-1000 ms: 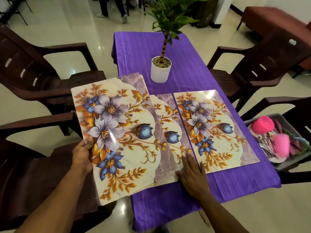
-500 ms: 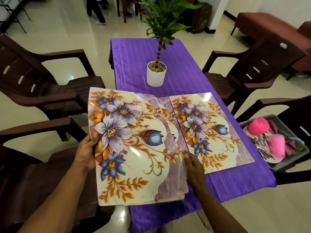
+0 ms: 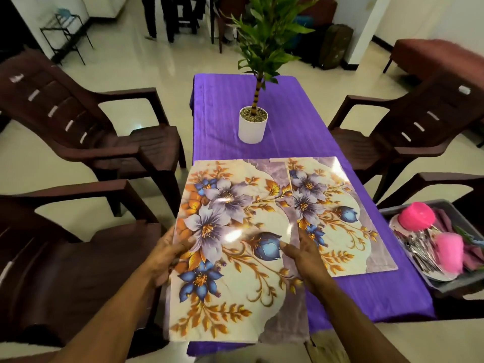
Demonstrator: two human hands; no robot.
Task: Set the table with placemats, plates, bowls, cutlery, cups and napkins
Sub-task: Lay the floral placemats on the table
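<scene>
A floral placemat [image 3: 235,258] with blue and lilac flowers hangs over the near-left corner of the purple-clothed table [image 3: 288,121]. My left hand [image 3: 167,255] grips its left edge, thumb on top. My right hand [image 3: 303,260] rests on its right edge with fairly straight fingers. A second matching placemat [image 3: 337,218] lies flat on the right side of the table, its left edge partly overlapped. A grey tray [image 3: 450,284] on the chair at right holds two pink cups [image 3: 416,216], cutlery [image 3: 421,247], dark red napkins [image 3: 474,255] and a plate.
A white pot with a green plant [image 3: 252,127] stands mid-table, just beyond the placemats. Brown plastic chairs [image 3: 86,142] flank both sides, two on the left and two on the right [image 3: 408,132]. A person's legs stand far back across the glossy floor.
The held placemat has slid right and onto the table, covering the middle mat that showed before. My right hand moved from the near edge up onto the mat's right edge.
</scene>
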